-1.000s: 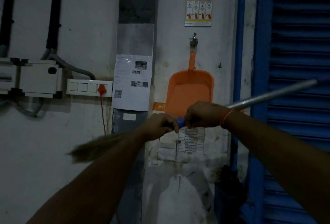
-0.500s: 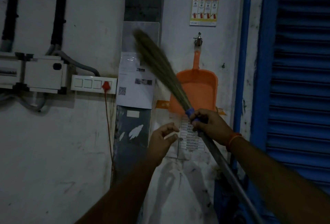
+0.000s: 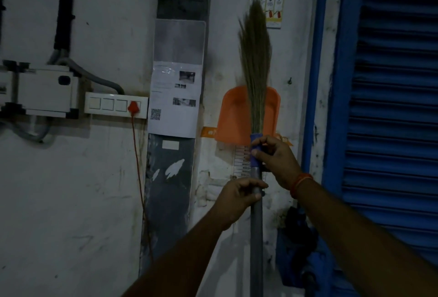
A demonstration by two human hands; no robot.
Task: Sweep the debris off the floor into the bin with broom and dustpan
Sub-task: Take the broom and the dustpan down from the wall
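Broom [image 3: 256,64] — olive-tan bristles, blue collar, grey shaft. Dustpan [image 3: 233,116] orange. Shutter [image 3: 393,107] blue, horizontally slatted. Wall [image 3: 71,190] off-white, scuffed. Plug [image 3: 133,106] and cord red — wristband [image 3: 301,181] orange-red. Poster [image 3: 272,0] red and yellow.

— From my screen, the broom [image 3: 256,59] has dry, fibrous grass bristles, a blue plastic collar and a smooth, dull grey metal shaft.

— And behind its bristles?

— A matt orange plastic dustpan [image 3: 233,116] (lightly scuffed). Left of the broom, glossy laminated paper [image 3: 175,97] hangs on the rough, stained plaster wall [image 3: 71,190]; right, painted metal slats [image 3: 393,107].
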